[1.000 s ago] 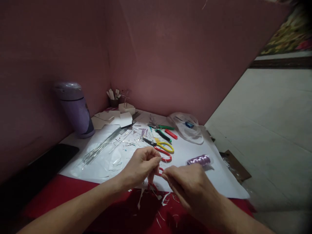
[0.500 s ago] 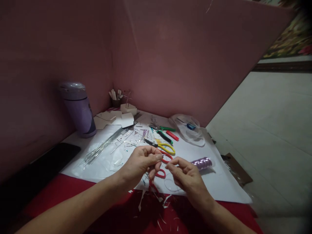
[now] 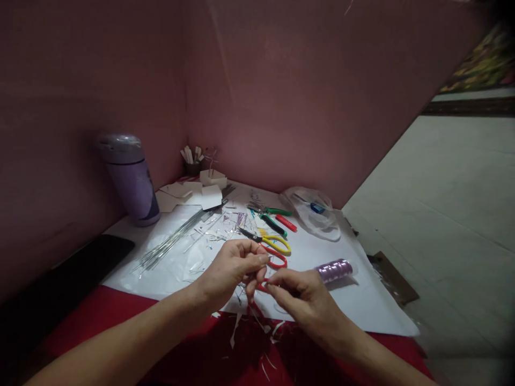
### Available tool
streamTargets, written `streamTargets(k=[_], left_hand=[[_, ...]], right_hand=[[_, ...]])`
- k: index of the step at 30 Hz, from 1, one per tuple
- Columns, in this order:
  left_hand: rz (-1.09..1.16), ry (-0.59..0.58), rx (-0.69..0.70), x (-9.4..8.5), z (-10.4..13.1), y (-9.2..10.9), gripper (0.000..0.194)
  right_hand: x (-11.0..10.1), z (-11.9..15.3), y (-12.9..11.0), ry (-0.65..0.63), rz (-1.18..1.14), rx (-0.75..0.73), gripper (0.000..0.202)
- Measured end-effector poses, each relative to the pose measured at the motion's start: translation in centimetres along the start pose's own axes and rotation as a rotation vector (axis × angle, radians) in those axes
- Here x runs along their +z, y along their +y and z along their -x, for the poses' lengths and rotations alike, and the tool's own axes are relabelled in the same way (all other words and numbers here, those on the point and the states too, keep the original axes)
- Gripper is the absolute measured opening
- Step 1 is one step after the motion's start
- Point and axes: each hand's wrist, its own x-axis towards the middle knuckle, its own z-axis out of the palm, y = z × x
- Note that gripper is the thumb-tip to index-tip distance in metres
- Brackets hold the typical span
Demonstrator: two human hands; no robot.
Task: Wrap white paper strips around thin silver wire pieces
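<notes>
My left hand (image 3: 237,268) is pinched, thumb against forefinger, with a tiny pale tip at the fingertips; what it grips is too small to name. Close beside it on the right, my right hand (image 3: 303,300) is also pinched, a little lower, and anything between its fingertips is too fine to make out. Red-handled scissors (image 3: 278,258) lie partly hidden behind my hands. Past them are yellow-handled pliers (image 3: 281,245). A spool of shiny purple thread (image 3: 333,270) lies to the right of my right hand.
White paper (image 3: 378,305) covers the table. On it lie wires (image 3: 173,241), green-handled pliers (image 3: 273,225), a red object (image 3: 286,223) and a plastic bag (image 3: 322,228). A purple tumbler (image 3: 134,187) stands left; scraps lie on red cloth (image 3: 225,354) in front.
My right hand has moved left and slightly down, nearer to the underside of my left hand. My left hand keeps its pinch in nearly the same place.
</notes>
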Motion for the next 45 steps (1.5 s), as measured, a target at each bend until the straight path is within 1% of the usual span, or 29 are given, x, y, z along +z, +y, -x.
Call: streamTargets(k=[1, 3, 5, 6, 7, 9, 11, 12, 14, 16, 17, 19, 20, 22, 23, 25, 27, 28, 30, 31, 33, 35, 37, 39, 40, 42, 44, 45], left_hand=[[0.021, -0.033, -0.013, 0.0, 0.1, 0.1, 0.017], [-0.011, -0.122, -0.052, 0.1, 0.3, 0.1, 0.015], [-0.140, -0.187, -0.085, 0.2, 0.5, 0.0, 0.014], [-0.226, -0.189, -0.091, 0.3, 0.6, -0.1, 0.013], [-0.308, -0.165, -0.089, 0.4, 0.6, -0.2, 0.013], [-0.410, -0.056, -0.059, 0.6, 0.5, -0.3, 0.013], [-0.392, 0.043, -0.031, 0.7, 0.3, -0.3, 0.014], [-0.351, 0.070, -0.022, 0.8, 0.2, -0.2, 0.015], [-0.249, 0.073, -0.011, 0.7, 0.1, 0.0, 0.016], [-0.162, 0.018, -0.010, 0.5, 0.2, 0.3, 0.016], [-0.130, -0.020, -0.012, 0.4, 0.2, 0.3, 0.016], [-0.112, -0.119, -0.041, 0.3, 0.5, 0.3, 0.015], [-0.138, -0.167, -0.064, 0.3, 0.6, 0.2, 0.015], [-0.252, -0.218, -0.099, 0.4, 0.8, -0.1, 0.013], [-0.325, -0.204, -0.095, 0.5, 0.8, -0.3, 0.011], [-0.429, -0.100, -0.047, 0.7, 0.7, -0.6, 0.012], [-0.433, 0.022, -0.001, 0.9, 0.5, -0.7, 0.015], [-0.404, 0.073, 0.012, 1.0, 0.4, -0.7, 0.016], [-0.318, 0.122, 0.019, 1.0, 0.3, -0.5, 0.016], [-0.273, 0.121, 0.022, 0.9, 0.2, -0.4, 0.016], [-0.190, 0.091, 0.027, 0.7, 0.2, -0.2, 0.017], [-0.113, 0.059, 0.033, 0.5, 0.1, -0.2, 0.017], [-0.056, 0.060, 0.042, 0.3, 0.0, -0.3, 0.017], [-0.024, 0.074, 0.048, 0.1, -0.1, -0.4, 0.016], [-0.019, 0.081, 0.053, 0.1, -0.1, -0.3, 0.016], [-0.019, 0.092, 0.066, 0.0, -0.1, -0.3, 0.017], [-0.030, 0.101, 0.076, 0.1, 0.0, -0.1, 0.018], [-0.043, 0.108, 0.079, 0.1, 0.0, -0.1, 0.018]], right_hand=[[-0.1, -0.3, 0.7, 0.002, -0.079, 0.043, 0.017], [-1.0, -1.3, 1.6, 0.027, -0.183, 0.091, 0.018], [-2.4, -2.1, 1.3, 0.047, -0.163, 0.076, 0.019], [-3.0, -2.3, 0.7, 0.048, -0.100, 0.047, 0.019], [-3.4, -2.3, 0.0, 0.042, -0.011, 0.006, 0.019], [-3.5, -1.6, -1.7, 0.014, 0.182, -0.087, 0.018], [-2.6, -0.4, -2.7, -0.024, 0.311, -0.156, 0.019], [-1.9, 0.2, -2.8, -0.044, 0.327, -0.166, 0.020], [-0.6, 0.9, -1.9, -0.072, 0.257, -0.126, 0.021], [0.0, 0.9, -0.3, -0.078, 0.071, -0.042, 0.020], [0.0, 0.5, 0.5, -0.074, -0.029, -0.003, 0.019], [-0.8, -0.6, 1.6, -0.048, -0.172, 0.051, 0.019], [-1.5, -1.3, 1.7, -0.029, -0.201, 0.063, 0.020], [-2.9, -2.2, 1.0, 0.017, -0.171, 0.055, 0.022], [-3.5, -2.4, 0.3, 0.036, -0.117, 0.037, 0.022], [-3.8, -2.0, -1.3, 0.048, 0.042, -0.019, 0.021], [-2.9, -1.0, -2.6, 0.040, 0.171, -0.072, 0.021], [-2.2, -0.3, -2.9, 0.026, 0.185, -0.079, 0.021], [-0.3, 1.0, -2.7, 0.006, 0.095, -0.040, 0.022], [0.5, 1.4, -2.2, 0.004, 0.001, 0.004, 0.023], [1.6, 1.9, -0.8, 0.013, -0.261, 0.114, 0.023], [1.9, 1.8, 0.5, 0.035, -0.564, 0.216, 0.025], [1.6, 1.4, 1.3, 0.070, -0.829, 0.284, 0.027], [1.2, 1.1, 1.6, 0.110, -0.989, 0.315, 0.027], [1.1, 1.0, 1.5, 0.120, -1.025, 0.323, 0.027], [1.2, 0.9, 1.4, 0.122, -1.028, 0.336, 0.025], [1.6, 0.9, 1.2, 0.154, -0.962, 0.334, 0.022], [1.8, 0.9, 1.2, 0.189, -0.906, 0.320, 0.021]])
